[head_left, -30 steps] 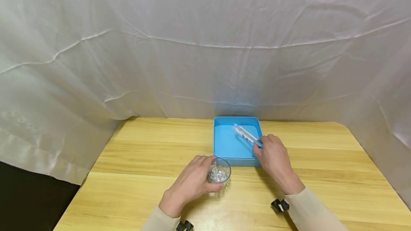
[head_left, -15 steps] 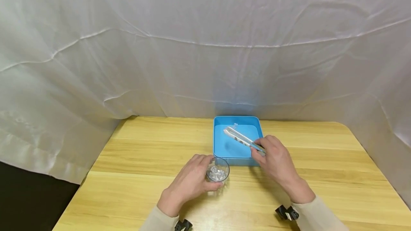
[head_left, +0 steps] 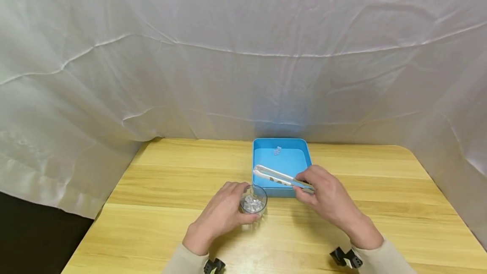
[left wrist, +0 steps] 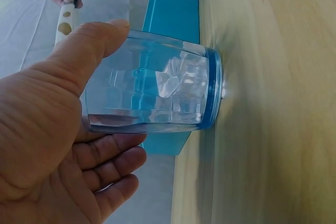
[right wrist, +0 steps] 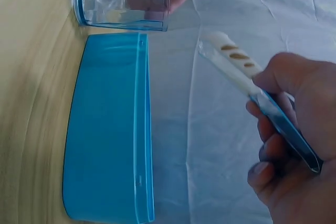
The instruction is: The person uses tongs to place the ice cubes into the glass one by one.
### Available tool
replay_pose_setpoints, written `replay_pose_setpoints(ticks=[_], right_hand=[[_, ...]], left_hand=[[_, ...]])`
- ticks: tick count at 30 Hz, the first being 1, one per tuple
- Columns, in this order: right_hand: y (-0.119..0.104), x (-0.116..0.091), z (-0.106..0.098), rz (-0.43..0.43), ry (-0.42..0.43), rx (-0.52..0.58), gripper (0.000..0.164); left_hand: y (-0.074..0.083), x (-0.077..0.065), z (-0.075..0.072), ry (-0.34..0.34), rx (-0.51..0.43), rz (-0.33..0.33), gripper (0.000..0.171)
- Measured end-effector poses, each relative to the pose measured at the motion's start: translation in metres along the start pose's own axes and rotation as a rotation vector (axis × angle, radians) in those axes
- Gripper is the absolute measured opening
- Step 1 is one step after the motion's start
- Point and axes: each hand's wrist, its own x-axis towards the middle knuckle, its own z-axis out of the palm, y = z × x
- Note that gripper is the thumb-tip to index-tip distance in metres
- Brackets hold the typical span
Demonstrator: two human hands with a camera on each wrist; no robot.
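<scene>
My left hand [head_left: 222,212] grips a clear drinking glass [left wrist: 144,85] by its side, thumb near the rim, the glass upright on the table. Several clear, ice-like cubes [left wrist: 184,77] lie at its bottom. My right hand [head_left: 323,193] holds a pair of tongs [head_left: 274,176] with white arms and metal toward the handle end. In the right wrist view the tongs [right wrist: 236,69] slant up over the box, tips close together; I cannot tell whether a clear piece is between them. A few clear pieces [head_left: 277,150] lie in the far part of the blue box [head_left: 283,191].
The box stands at the table's back, just beyond the glass. The wooden table [head_left: 160,181] runs to both sides. A pale grey curtain [head_left: 228,88] hangs close behind it. Each wrist carries a small black device [head_left: 346,258].
The tongs have come back from the far part of the box toward its front left, near the glass. The left hand and glass have shifted slightly left.
</scene>
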Motion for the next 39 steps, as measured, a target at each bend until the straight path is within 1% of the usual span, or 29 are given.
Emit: replay_pose_setpoints(ticks=[4, 9, 18, 28, 35, 39], right_hand=[[-0.0002, -0.001, -0.0016, -0.037, -0.034, 0.038, 0.022], [0.0014, -0.0016, -0.0029, -0.056, -0.065, 0.059, 0.021], [0.0005, -0.0024, -0.0047, -0.047, -0.109, 0.082, 0.021], [-0.0012, -0.0033, -0.005, -0.037, -0.126, 0.067, 0.02], [-0.0013, -0.0029, -0.0046, -0.009, -0.127, 0.034, 0.019], [0.0005, -0.0028, -0.0042, 0.0, -0.125, 0.016, 0.019]], left_hand=[[-0.0009, 0.0007, 0.0, 0.008, 0.006, 0.0, 0.081], [-0.0011, 0.0013, -0.0001, 0.007, 0.0, -0.006, 0.081], [-0.001, 0.001, -0.0001, 0.011, 0.013, 0.001, 0.081], [-0.0012, 0.0013, 0.0006, 0.01, 0.038, 0.014, 0.081], [0.0029, 0.001, 0.0046, 0.006, -0.014, 0.024, 0.086], [0.0043, 0.0009, 0.0064, 0.008, 0.0, 0.044, 0.086]])
